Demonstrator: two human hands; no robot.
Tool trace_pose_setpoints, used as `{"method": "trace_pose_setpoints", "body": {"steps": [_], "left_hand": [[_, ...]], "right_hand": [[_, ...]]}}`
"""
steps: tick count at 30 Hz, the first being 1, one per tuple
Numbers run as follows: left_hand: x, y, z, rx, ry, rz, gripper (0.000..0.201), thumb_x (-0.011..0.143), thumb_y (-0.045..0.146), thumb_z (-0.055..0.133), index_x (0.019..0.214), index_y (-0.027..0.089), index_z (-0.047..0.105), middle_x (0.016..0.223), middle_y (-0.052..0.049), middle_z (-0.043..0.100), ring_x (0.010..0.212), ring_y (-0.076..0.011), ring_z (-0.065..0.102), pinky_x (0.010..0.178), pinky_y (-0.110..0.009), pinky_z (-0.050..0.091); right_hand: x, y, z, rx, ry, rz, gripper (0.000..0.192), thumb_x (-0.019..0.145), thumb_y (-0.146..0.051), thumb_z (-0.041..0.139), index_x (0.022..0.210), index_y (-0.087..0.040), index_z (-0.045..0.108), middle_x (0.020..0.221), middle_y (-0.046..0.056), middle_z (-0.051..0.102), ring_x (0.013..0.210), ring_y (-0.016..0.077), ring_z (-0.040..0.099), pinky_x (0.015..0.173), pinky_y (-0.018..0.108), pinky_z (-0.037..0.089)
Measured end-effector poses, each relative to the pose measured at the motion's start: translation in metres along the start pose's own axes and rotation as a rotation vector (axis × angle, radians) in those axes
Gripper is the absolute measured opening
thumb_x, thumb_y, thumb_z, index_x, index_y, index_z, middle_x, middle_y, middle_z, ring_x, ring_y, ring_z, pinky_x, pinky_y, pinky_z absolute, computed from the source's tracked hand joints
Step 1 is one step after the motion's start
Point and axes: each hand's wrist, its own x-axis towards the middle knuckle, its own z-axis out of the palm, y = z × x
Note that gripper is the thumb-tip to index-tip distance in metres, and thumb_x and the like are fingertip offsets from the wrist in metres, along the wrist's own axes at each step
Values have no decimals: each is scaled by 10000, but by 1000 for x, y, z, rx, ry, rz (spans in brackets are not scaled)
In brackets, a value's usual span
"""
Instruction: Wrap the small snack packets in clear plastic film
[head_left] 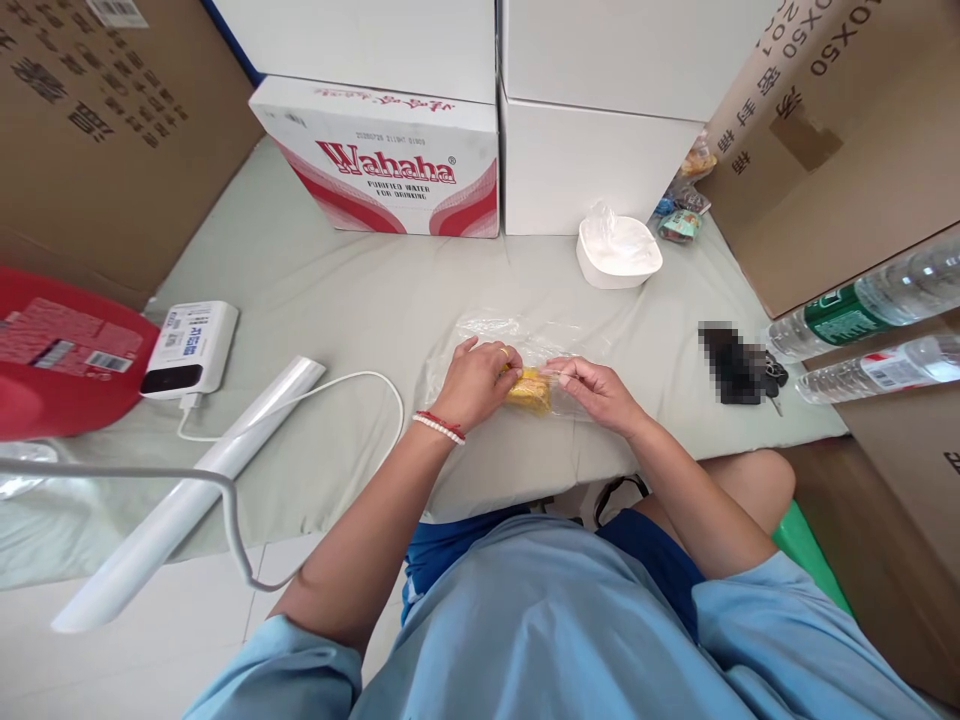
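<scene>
Near the front edge of the surface (337,300), just ahead of your lap, lies the clear plastic bag (525,340) with a yellow snack (529,390) inside it. Your left hand (472,385) rests on the bag's left part, fingers curled down and pressing the film against the snack's left end. Your right hand (596,390) pinches the film at the snack's right end between thumb and forefinger, the other fingers folded; whether that pinch also catches the snack itself cannot be told.

The snack's long axis runs roughly left to right, parallel to the front edge of the surface, tilting slightly away from you on the left. Which end is its front cannot be told.

To handle it well, judged from this pose: keep the left hand as the anchor, so the bag does not slide on the cloth, and let the right hand work the film along the long axis instead of across it. Grip film only, lightly, since the snack looks soft and may crumble.

Behind the bag, to its right, stands a white bowl (619,255) lined with plastic. Further behind sits the Wahaha carton (390,165). Left of the bag lie a white cable (352,385) and a power bank (191,348).
</scene>
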Motion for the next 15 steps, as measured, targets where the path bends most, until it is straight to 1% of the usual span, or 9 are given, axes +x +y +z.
{"method": "trace_pose_setpoints", "body": {"steps": [2,3,6,8,9,11,12,13,15], "left_hand": [[0,0,0,-4,-4,7,144,906,266,521,860,250,656,940,-20,747,955,-233,684,1211,-586,290],[0,0,0,-5,-7,10,140,907,267,525,858,250,655,941,-16,748,957,-230,684,1215,-586,282],[0,1,-1,-7,-12,13,126,907,270,536,856,250,650,943,-12,750,960,-228,685,1225,-589,263],[0,2,-2,-4,-11,14,123,906,259,535,853,249,646,944,-13,751,963,-227,686,1235,-589,243],[0,2,-2,-2,-10,16,123,904,252,534,847,249,643,944,-14,752,964,-227,686,1239,-591,234],[0,2,-3,-1,-9,23,122,901,241,533,836,249,636,941,-11,753,963,-225,687,1243,-595,223],[0,3,-3,0,-10,28,120,900,238,534,834,250,633,938,-8,753,963,-223,688,1243,-597,221],[0,2,-2,3,-12,33,121,901,236,532,834,251,632,932,-4,752,963,-221,689,1243,-597,220],[1,1,-2,14,-16,42,124,901,228,527,840,253,633,930,1,753,975,-220,692,1246,-596,215]], "right_hand": [[-4,7,-1,-90,92,41,375,960,-581,591,844,-228,643,1108,63,760,1151,235,665,1023,406,496],[-6,11,-2,-116,119,85,388,947,-591,600,825,-225,641,1026,51,754,1047,228,680,948,384,523],[-12,20,-4,-161,114,272,419,929,-606,596,758,-223,601,747,4,666,725,190,617,707,332,526],[-13,17,-5,-273,178,302,381,912,-566,623,742,-227,584,713,9,634,703,203,581,695,356,521],[-13,12,-5,-360,253,249,332,908,-525,640,763,-230,597,763,29,652,766,227,592,750,391,529],[-11,-4,-3,-526,393,40,194,933,-420,636,866,-239,655,924,76,692,965,282,600,912,475,509],[-10,-13,0,-576,412,-77,144,958,-371,613,935,-248,683,994,89,700,1053,297,585,979,502,483],[-8,-21,3,-602,385,-178,143,984,-330,580,994,-258,703,1042,94,705,1109,301,571,1019,512,465],[-4,-32,13,-607,237,-303,203,1019,-284,532,1073,-275,728,1094,88,718,1135,288,574,1032,502,472]]}}
